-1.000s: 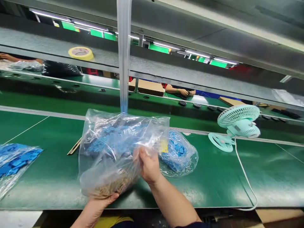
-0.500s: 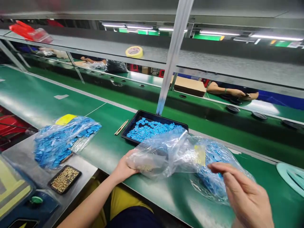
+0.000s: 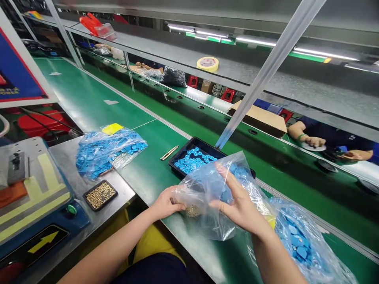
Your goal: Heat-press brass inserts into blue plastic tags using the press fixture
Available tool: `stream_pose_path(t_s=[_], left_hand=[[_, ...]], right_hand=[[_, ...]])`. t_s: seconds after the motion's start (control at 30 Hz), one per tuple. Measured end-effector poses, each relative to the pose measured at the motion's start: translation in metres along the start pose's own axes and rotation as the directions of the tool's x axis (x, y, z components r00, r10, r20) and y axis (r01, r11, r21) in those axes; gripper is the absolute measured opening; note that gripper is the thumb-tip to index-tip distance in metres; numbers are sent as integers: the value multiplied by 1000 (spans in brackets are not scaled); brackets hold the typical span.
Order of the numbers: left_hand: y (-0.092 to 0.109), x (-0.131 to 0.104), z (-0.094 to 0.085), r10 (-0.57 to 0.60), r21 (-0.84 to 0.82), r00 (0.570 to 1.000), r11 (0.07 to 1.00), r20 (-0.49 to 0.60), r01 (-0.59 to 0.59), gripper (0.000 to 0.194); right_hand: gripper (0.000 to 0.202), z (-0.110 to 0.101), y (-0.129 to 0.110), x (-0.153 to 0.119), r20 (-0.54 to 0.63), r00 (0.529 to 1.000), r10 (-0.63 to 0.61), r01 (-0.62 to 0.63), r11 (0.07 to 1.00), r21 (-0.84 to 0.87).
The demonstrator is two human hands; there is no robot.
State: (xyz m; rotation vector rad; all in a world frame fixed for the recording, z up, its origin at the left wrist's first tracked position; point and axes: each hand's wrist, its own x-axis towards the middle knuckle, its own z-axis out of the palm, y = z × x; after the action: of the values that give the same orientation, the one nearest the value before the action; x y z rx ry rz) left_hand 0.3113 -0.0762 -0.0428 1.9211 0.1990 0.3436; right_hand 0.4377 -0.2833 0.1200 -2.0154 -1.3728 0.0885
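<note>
My left hand (image 3: 167, 203) is closed on the lower left of a clear plastic bag (image 3: 223, 232). Small brass-coloured pieces (image 3: 192, 211) show through the film beside its thumb. My right hand (image 3: 237, 201) lies against the bag with thumb and fingers spread wide; whether film is caught there is hard to see. Behind the bag, a black tray (image 3: 174, 167) of small blue pieces (image 3: 192, 159) is partly covered by it. To the right, a larger clear bag of blue pieces (image 3: 299, 240) lies on the green bench, partly hidden by my right forearm.
Tweezers (image 3: 169, 153) lie left of the tray. A second bag of blue pieces (image 3: 109, 150) and a small black dish of brass pieces (image 3: 100, 195) are further left, near a blue machine (image 3: 71, 211). A slanted metal post (image 3: 266, 75) rises behind the tray. Yellow tape (image 3: 207, 64) sits on the shelf.
My right hand has moved left from beside the larger bag onto the clear bag. My left hand keeps its hold. The view has turned to the left.
</note>
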Motion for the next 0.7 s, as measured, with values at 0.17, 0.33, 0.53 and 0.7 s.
stream_pose_path(t_s=[0.17,0.33,0.53,0.7], left_hand=[[3,2,-1,69,33,998,997,12,-70,53],[-2,3,2,116,150,993,982,-13,-112,46],[-4,3,2,112,164,994,980,-1,-110,46],[-2,3,0,136,176,990,975,19,-138,48]], right_hand=[[47,-11,-6,-3,369,918,144,-254,929,270],[38,-21,-14,-20,708,699,105,-391,885,254],[38,-11,6,-13,245,954,172,-113,965,-238],[47,27,17,11,198,980,-35,88,960,-264]])
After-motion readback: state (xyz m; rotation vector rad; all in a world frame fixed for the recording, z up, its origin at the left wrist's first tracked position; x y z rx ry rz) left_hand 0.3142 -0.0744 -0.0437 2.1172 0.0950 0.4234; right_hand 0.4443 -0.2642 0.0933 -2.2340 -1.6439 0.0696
